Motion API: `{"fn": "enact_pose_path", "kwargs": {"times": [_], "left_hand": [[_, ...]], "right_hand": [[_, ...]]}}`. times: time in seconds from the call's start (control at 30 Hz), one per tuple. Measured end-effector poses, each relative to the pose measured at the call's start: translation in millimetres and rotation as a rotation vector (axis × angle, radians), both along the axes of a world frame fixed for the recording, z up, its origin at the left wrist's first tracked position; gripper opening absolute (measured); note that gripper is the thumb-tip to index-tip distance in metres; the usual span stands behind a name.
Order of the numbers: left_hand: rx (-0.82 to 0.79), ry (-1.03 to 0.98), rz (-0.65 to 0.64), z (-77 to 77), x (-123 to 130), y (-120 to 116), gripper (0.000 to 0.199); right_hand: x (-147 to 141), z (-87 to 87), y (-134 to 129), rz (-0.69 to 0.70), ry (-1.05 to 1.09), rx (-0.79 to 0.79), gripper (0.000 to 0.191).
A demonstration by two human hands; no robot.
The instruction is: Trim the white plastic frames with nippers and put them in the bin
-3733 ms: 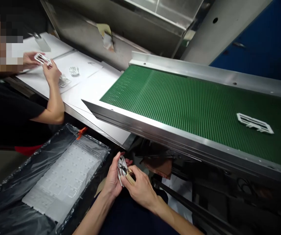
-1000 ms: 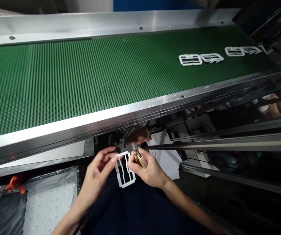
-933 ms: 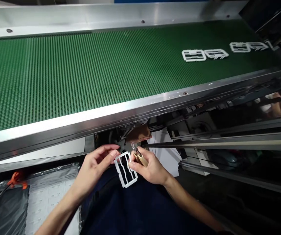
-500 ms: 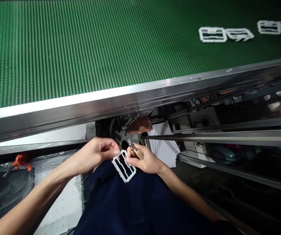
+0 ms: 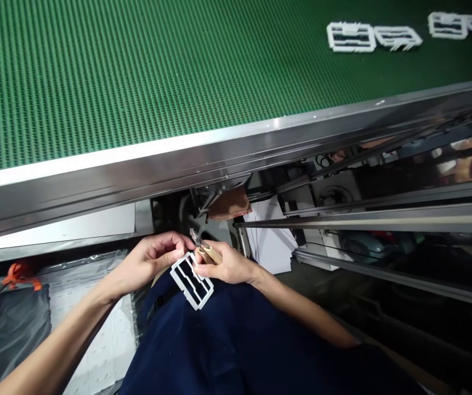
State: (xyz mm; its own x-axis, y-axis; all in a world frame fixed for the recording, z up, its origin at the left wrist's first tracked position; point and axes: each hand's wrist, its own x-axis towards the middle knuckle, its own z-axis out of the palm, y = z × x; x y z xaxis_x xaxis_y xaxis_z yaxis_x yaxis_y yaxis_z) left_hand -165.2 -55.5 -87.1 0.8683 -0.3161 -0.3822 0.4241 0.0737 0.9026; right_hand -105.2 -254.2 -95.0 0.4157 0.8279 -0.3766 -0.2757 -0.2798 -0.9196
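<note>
Over my lap, my left hand (image 5: 151, 260) pinches the upper corner of a white plastic frame (image 5: 181, 283) with long slots. My right hand (image 5: 233, 264) is closed around small pliers (image 5: 211, 253) with tan handles, their metal jaws pointing up and left above the frame. The thumb of that hand also presses on the frame's right edge. The frame hangs tilted, its far end low against dark blue clothing. My fingers partly hide its top edge and the handles.
A green ribbed conveyor belt (image 5: 145, 71) with a metal edge rail (image 5: 203, 142) runs across the front. Several white frames (image 5: 351, 50) lie at its far right. An orange-handled tool (image 5: 20, 276) rests on plastic wrapping at left. Metal bars (image 5: 367, 222) extend on the right.
My hands, the frame and the pliers have shifted slightly left. The pliers' jaws now point farther left, past the frame's top edge. The belt and its frames appear higher in view.
</note>
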Motion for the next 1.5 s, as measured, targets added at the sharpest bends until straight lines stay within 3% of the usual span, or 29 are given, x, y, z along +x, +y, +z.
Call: {"fn": "enact_pose_path", "kwargs": {"times": [0.17,0.27,0.4,0.53,0.7,0.9,1.33,1.5], "left_hand": [[0.044,-0.027,-0.028,9.1,-1.1,-1.7,0.017],[0.146,-0.060,-0.053,14.1,1.1,-2.3,0.020],[0.337,-0.133,-0.127,20.2,5.8,-1.1,0.022],[0.456,-0.178,-0.242,28.0,11.1,0.9,0.020],[0.500,-0.234,-0.310,36.7,16.1,-0.8,0.015],[0.532,-0.249,-0.334,42.3,19.4,-4.7,0.014],[0.504,-0.228,-0.329,44.2,26.6,-14.3,0.016],[0.493,-0.194,-0.320,43.1,26.8,-17.3,0.016]], "right_hand": [[5.1,13.0,-8.6,0.027,-0.110,-0.109,0.020],[15.6,27.7,-17.4,0.078,-0.344,-0.271,0.022],[31.0,51.0,-26.7,0.242,-0.762,-0.435,0.016],[42.5,69.8,-26.3,0.447,-0.982,-0.512,0.013],[52.0,83.5,-16.1,0.610,-1.035,-0.538,0.014],[61.8,89.5,-8.5,0.714,-1.067,-0.518,0.010],[83.0,110.8,8.4,0.960,-1.136,-0.564,0.023],[89.8,115.7,19.0,1.024,-1.102,-0.555,0.014]]}}
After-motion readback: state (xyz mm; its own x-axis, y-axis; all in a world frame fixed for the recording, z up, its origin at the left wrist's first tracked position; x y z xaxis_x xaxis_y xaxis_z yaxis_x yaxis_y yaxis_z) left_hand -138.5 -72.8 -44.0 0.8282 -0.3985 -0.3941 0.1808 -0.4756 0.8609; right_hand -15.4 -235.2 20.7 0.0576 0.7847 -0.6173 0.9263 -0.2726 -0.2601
